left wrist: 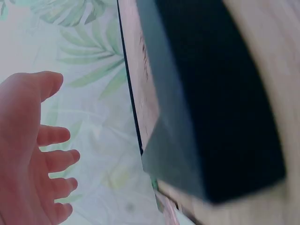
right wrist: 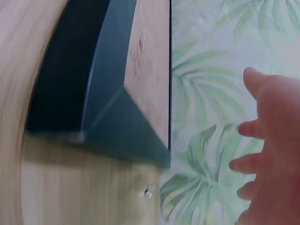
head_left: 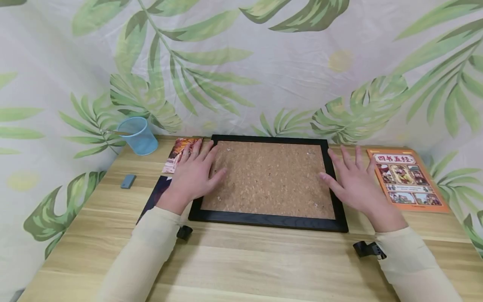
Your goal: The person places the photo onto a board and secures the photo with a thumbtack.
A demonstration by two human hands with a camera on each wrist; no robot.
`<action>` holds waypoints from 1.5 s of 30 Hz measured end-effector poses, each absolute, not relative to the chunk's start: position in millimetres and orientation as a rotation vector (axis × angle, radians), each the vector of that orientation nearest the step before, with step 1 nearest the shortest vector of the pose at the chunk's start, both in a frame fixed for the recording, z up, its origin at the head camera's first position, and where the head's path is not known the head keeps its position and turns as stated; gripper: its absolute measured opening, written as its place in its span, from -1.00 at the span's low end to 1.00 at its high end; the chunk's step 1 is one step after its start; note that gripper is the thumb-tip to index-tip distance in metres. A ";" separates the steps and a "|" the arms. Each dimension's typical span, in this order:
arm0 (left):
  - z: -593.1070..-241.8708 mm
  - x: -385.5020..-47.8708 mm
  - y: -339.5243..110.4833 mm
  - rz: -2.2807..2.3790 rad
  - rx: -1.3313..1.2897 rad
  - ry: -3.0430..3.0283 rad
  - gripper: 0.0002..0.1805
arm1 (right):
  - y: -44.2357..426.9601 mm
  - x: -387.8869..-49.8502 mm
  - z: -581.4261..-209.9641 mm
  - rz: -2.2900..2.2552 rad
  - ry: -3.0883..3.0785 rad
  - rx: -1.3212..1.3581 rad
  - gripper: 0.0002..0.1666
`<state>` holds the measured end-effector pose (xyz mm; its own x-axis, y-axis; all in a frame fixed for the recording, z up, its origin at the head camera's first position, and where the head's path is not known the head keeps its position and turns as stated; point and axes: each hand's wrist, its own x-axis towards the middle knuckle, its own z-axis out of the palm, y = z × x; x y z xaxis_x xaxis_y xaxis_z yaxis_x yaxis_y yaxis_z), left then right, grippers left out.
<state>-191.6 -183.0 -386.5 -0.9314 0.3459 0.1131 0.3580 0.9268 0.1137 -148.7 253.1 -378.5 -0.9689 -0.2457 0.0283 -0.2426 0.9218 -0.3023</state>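
A black-framed cork board lies flat on the table, with a small shiny spot near each corner of the cork. Over its left side is my left hand, fingers spread and nothing held. My right hand is spread beside the right edge, its thumb reaching over the frame. The wrist views show both the left hand and the right hand with bare palms, apart from the board's black frame. Partly under my left arm are a colourful picture sheet and a dark one.
An orange comic-style book lies at the right. At the back left stands a blue mesh cup with a thin stick in it. A small grey-blue block sits in front of the cup. Leaf-patterned cloth hangs behind the table.
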 end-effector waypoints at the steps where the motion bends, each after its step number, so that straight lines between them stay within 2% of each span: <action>1: -385.7 -192.1 -185.8 -0.230 -0.541 -2.991 -0.13 | 256.1 -150.2 -378.9 -0.505 3.070 -0.396 -0.01; 6: -385.6 -199.3 -202.2 -0.337 -0.497 -2.987 -0.22 | 272.8 -157.5 -383.7 -0.664 3.068 -0.383 -0.17; 16: -388.6 -215.5 -235.7 -0.596 -0.259 -2.990 -0.42 | 298.5 -172.4 -393.1 -0.821 3.054 -0.159 -0.41; 25: -389.8 -223.9 -256.3 -0.565 -0.144 -3.125 -0.56 | 306.5 -193.4 -411.4 -0.789 3.037 -0.146 -0.56; 31: -393.1 -227.9 -266.0 -0.437 -0.035 -3.248 -0.29 | 303.6 -199.2 -412.6 -0.729 3.034 -0.097 -0.58; 38: -401.8 -230.5 -275.8 -0.523 0.114 -3.323 0.03 | 305.0 -205.9 -418.9 -0.734 3.027 -0.098 -0.63; 41: -406.8 -232.8 -278.5 -0.540 0.156 -3.345 0.12 | 305.8 -207.0 -422.9 -0.717 3.040 -0.123 -0.65; 45: -411.7 -235.9 -282.4 -0.654 0.188 -3.331 0.12 | 305.2 -208.2 -422.4 -0.662 3.041 -0.147 -0.68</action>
<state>-235.9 -282.4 -411.7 -0.9609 -0.0577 -0.2708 -0.1558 0.9212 0.3565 -208.2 305.2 -422.4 -0.9952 -0.0974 -0.0048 -0.0866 0.9053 -0.4159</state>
